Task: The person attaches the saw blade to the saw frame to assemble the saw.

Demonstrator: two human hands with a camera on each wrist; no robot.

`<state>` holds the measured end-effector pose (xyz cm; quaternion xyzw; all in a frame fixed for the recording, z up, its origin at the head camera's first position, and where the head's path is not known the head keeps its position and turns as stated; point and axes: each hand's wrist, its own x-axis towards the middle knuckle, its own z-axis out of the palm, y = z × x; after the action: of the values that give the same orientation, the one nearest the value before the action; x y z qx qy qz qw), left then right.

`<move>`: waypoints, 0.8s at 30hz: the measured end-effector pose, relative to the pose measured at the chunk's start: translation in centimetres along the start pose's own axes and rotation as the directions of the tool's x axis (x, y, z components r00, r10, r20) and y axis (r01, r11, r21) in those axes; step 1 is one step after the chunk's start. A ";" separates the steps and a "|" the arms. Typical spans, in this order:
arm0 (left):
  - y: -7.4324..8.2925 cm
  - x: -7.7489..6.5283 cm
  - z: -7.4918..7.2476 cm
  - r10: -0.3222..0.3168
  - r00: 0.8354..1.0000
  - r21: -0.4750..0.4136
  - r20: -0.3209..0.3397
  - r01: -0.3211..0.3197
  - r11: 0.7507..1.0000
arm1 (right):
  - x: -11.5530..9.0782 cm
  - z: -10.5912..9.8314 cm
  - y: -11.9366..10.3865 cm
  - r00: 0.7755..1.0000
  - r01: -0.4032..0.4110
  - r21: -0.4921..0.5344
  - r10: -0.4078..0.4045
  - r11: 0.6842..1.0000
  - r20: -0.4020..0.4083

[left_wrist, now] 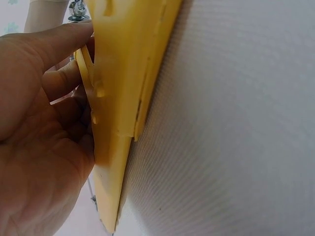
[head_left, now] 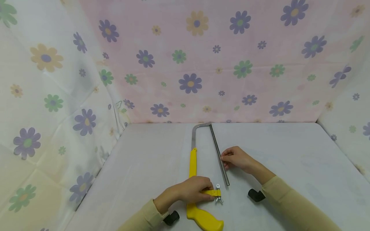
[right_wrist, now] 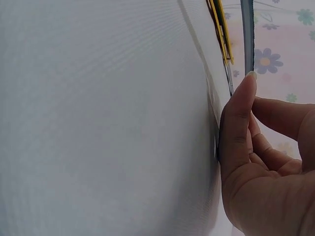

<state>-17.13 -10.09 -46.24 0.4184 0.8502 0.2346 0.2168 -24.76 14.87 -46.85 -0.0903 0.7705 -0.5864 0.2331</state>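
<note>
A hacksaw lies on the white table, its yellow and silver frame (head_left: 193,162) pointing away from me, its yellow handle (head_left: 208,220) nearest. My left hand (head_left: 194,190) grips the frame's short yellow arm above the handle; in the left wrist view the thumb lies along the yellow metal (left_wrist: 110,83). At that arm's end sits a bolt with a wing nut (head_left: 219,199). My right hand (head_left: 236,159) pinches the dark blade (head_left: 215,140) along its length between thumb and fingers. The blade's far end meets the frame's tip; its near end stands apart from the bolt.
Dark wrist cameras (head_left: 256,195) show by both sleeves. The white tabletop (head_left: 292,157) is bordered by a flowered cloth (head_left: 162,93) at the back and on both sides.
</note>
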 end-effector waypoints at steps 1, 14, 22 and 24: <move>0.0 0.0 0.0 -0.001 1.000 0.001 -0.001 0.001 1.000 | 0.0 0.0 0.0 1.000 0.000 0.000 0.000 1.000 0.000; 0.0 0.0 0.1 -0.005 1.000 0.000 -0.004 0.005 1.000 | 0.1 0.2 0.1 1.000 -0.023 -0.030 0.022 0.999 -0.019; 0.0 0.0 0.1 -0.008 1.000 -0.001 -0.007 0.008 1.000 | -0.1 0.6 -0.3 1.000 -0.022 -0.038 0.021 0.999 -0.010; 0.0 0.0 0.1 -0.011 1.000 -0.002 -0.008 0.011 1.000 | -0.1 0.7 -0.4 1.000 -0.026 -0.028 0.026 0.999 -0.009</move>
<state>-17.06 -10.07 -46.37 0.4124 0.8533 0.2357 0.2152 -24.42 14.22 -46.63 -0.0808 0.7808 -0.5729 0.2361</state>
